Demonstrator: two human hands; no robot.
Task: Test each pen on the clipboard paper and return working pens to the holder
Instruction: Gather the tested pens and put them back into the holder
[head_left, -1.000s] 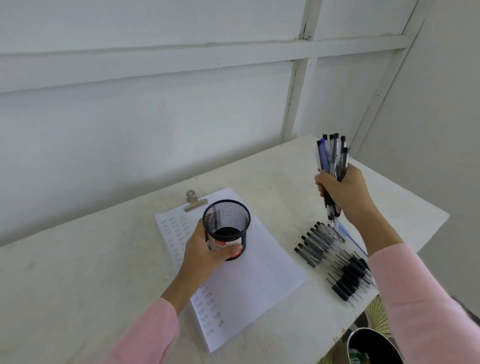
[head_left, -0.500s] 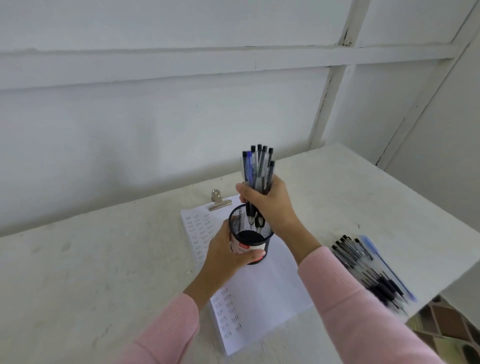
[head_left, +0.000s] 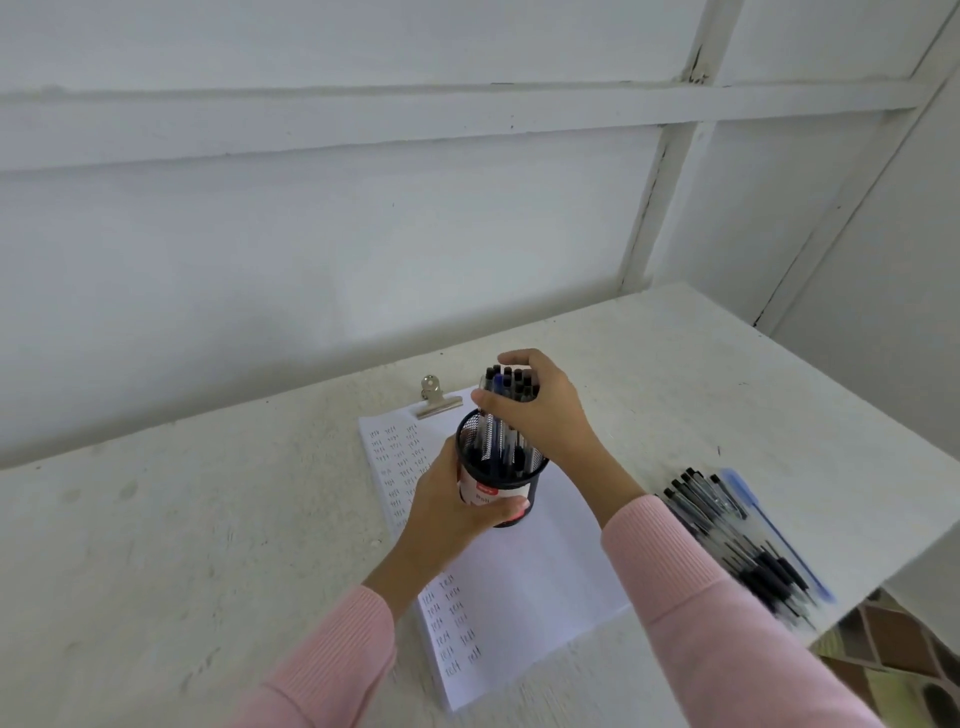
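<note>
A black mesh pen holder (head_left: 493, 467) stands on the clipboard paper (head_left: 540, 566), which is covered with small ink test marks. My left hand (head_left: 457, 506) grips the holder's lower wall. My right hand (head_left: 540, 410) curls round a bundle of pens (head_left: 508, 395), most of them black-capped and one blue. Their lower ends sit inside the holder and their caps stick up above the rim. The clipboard's metal clip (head_left: 435, 399) shows just behind the holder.
A row of loose black pens (head_left: 737, 540) and a blue pen lie near the table's right edge (head_left: 883, 587), beside my right sleeve. A white wall rises behind the table. Patterned floor shows past the right edge.
My right hand carried the pen bundle leftward from over the loose pens to the holder and lowered it in. My left hand has kept hold of the holder throughout.
</note>
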